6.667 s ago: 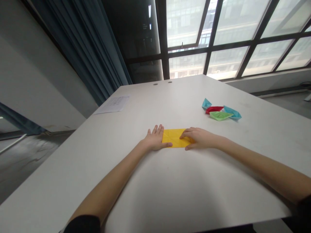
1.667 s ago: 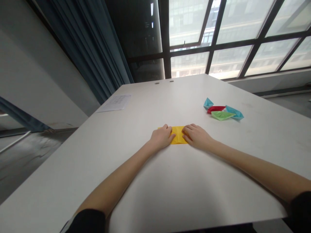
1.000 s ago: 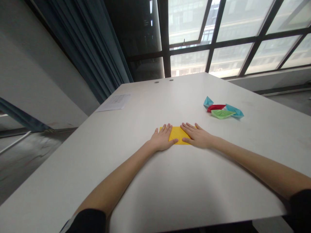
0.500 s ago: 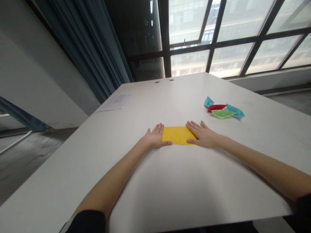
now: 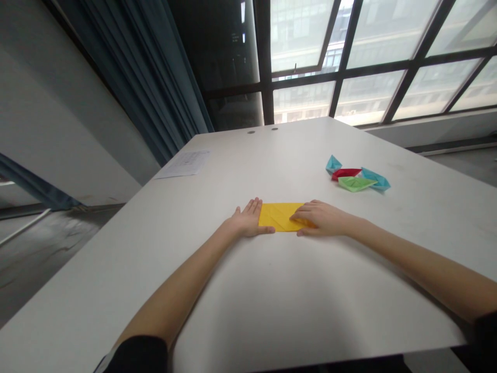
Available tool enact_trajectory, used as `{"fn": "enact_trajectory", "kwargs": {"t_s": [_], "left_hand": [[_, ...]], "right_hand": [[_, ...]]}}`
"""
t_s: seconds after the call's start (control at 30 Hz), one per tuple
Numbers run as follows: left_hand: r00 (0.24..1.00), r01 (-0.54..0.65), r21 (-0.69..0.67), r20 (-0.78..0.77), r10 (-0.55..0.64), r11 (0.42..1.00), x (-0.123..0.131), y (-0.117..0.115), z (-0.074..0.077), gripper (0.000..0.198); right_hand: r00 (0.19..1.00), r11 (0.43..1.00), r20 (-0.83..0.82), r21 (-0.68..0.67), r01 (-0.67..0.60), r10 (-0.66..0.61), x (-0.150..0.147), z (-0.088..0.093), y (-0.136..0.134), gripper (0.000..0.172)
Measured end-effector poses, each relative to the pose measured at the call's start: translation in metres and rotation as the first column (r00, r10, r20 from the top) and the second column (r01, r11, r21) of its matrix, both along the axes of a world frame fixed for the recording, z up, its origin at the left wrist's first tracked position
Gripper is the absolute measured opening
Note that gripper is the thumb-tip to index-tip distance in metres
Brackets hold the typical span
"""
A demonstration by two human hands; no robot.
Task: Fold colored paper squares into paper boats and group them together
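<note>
A flat yellow paper (image 5: 281,215) with crease lines lies on the white table in front of me. My left hand (image 5: 250,218) rests flat at its left edge, fingers stretched out and the thumb along the near edge. Over the right part of the paper, my right hand (image 5: 316,218) is arched, its fingers bent with the tips on the paper. Its thumb is at the near edge, apart from the fingers. The right end of the paper is hidden beneath this hand.
Folded paper boats, a red one (image 5: 345,174), a green one (image 5: 356,183) and two blue ones (image 5: 376,179) (image 5: 333,164), sit together at the right. A printed sheet (image 5: 184,164) lies at the table's left edge. Windows and a blue curtain (image 5: 143,67) stand beyond.
The fingers of my right hand have bent and moved inward and nearer over the paper, from lying stretched out. My left hand and the paper stay where they were.
</note>
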State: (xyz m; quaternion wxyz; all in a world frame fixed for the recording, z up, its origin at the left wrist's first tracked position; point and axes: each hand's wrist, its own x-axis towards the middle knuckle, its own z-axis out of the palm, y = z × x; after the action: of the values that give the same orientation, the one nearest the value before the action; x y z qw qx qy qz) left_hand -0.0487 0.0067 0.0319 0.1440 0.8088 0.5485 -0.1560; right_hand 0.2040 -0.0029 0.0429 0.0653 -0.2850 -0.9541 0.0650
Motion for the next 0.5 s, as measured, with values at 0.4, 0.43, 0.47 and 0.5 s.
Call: {"fn": "enact_trajectory", "kwargs": {"t_s": [0.4, 0.43, 0.47, 0.5], "left_hand": [[0.974, 0.114, -0.102, 0.209, -0.091, 0.988, -0.031, 0.022, 0.031, 0.107], [0.972, 0.089, -0.095, 0.224, -0.066, 0.992, -0.033, 0.023, 0.032, 0.104], [0.968, 0.074, -0.084, 0.245, -0.051, 0.994, -0.034, 0.024, 0.033, 0.1], [0.96, 0.078, -0.071, 0.274, -0.056, 0.994, -0.034, 0.024, 0.034, 0.093]], "right_hand": [[0.97, 0.981, -0.15, -0.062, 0.181, -0.189, -0.001, 0.004, 0.001, 0.033], [0.947, 0.968, -0.203, -0.103, 0.23, -0.247, -0.001, 0.007, 0.003, 0.033], [0.914, 0.948, -0.261, -0.153, 0.278, -0.31, -0.001, 0.01, 0.004, 0.032], [0.871, 0.924, -0.32, -0.214, 0.317, -0.373, 0.0, 0.013, 0.006, 0.032]]}}
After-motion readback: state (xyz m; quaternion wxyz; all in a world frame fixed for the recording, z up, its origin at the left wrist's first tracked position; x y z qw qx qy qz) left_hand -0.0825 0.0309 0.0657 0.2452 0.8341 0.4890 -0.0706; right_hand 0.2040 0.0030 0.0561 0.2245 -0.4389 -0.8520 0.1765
